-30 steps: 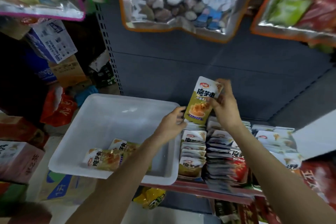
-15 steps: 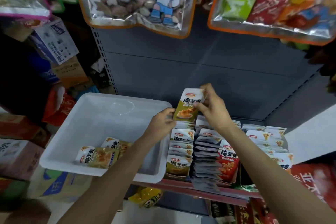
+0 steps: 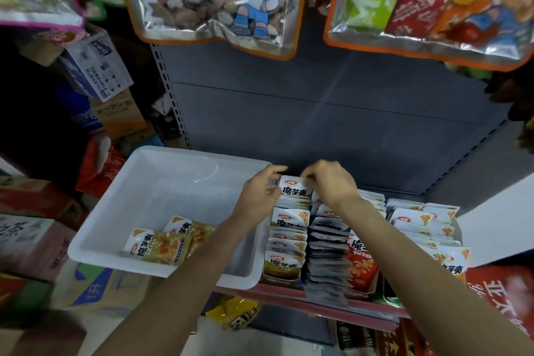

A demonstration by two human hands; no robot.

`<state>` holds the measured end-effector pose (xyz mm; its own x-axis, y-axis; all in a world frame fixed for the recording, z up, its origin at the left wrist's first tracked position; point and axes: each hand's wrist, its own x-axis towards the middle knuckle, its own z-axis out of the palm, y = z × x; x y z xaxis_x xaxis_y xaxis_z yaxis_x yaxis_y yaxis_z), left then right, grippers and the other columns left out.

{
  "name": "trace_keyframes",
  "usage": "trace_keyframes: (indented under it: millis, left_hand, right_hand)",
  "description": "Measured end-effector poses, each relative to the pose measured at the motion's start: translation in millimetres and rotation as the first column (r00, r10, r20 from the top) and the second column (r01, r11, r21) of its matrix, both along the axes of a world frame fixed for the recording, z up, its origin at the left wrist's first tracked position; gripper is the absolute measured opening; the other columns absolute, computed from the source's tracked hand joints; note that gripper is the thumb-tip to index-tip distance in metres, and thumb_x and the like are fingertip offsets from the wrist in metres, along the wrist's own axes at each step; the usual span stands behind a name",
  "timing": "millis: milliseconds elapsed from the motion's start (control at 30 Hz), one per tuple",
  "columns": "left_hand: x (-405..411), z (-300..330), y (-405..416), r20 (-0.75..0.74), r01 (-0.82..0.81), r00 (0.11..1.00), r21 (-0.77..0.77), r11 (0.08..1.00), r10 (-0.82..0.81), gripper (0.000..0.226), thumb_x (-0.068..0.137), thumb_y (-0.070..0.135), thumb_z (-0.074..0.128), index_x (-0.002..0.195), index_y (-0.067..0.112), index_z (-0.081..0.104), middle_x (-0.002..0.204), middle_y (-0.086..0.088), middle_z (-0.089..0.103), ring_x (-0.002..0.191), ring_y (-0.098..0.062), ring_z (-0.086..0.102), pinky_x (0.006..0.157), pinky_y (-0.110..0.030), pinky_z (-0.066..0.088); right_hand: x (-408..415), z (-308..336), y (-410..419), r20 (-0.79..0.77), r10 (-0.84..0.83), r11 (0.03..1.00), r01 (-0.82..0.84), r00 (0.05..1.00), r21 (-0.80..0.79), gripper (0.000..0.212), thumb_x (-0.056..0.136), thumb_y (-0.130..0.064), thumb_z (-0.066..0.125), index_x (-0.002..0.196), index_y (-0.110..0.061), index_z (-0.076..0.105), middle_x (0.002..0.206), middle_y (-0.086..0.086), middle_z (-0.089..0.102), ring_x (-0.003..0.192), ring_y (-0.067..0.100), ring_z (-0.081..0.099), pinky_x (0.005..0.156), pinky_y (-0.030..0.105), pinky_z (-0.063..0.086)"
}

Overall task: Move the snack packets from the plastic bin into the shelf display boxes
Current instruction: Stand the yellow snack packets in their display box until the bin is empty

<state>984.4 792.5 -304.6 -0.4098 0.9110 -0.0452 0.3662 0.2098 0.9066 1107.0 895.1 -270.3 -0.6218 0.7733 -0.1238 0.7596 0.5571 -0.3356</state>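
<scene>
2 hands grip 1 yellow snack packet (image 3: pixel 295 189) at the back of the left display box (image 3: pixel 284 276): the left hand (image 3: pixel 261 196) pinches its left edge, the right hand (image 3: pixel 329 183) its top right corner. Held raised above the row 1 second ago, the packet now sits lowered into the row. 2 packets (image 3: pixel 170 243) remain in the white bin (image 3: pixel 161 196), unmoved. The camera view has tilted upward since.

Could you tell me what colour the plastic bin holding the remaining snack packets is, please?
White; the plastic bin shows plainly in the head view, with yellow-and-white snack packets inside.
</scene>
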Motion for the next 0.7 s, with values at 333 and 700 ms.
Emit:
trace_keyframes:
  millis: [333,700]
  left_hand:
    - [-6,-1,-1,-0.101,0.041,0.994,-0.024,0.999,-0.043,0.035,0.091,-0.002,0.048,0.12,0.013,0.061,0.123,-0.006,0.059,0.108,-0.018,0.059,0.093,-0.021,0.045]
    - [-85,-38,-84,-0.257,-0.252,0.944,-0.151,0.956,0.208,0.025,0.087,0.003,0.057,0.11,0.011,0.062,0.108,-0.009,0.065,0.086,-0.014,0.058,0.082,-0.024,0.047]
  right_hand:
    - [-11,-3,-6,0.088,0.014,1.0,-0.012,0.996,-0.026,0.02,0.088,-0.008,0.055,0.087,-0.022,0.069,0.099,0.005,0.068,0.089,0.026,0.063,0.072,0.03,0.047]
    - [-87,-39,-75,-0.213,0.179,0.939,-0.231,0.961,-0.255,0.025,0.088,-0.014,0.059,0.112,-0.013,0.065,0.111,0.006,0.066,0.102,0.02,0.061,0.093,0.029,0.046]
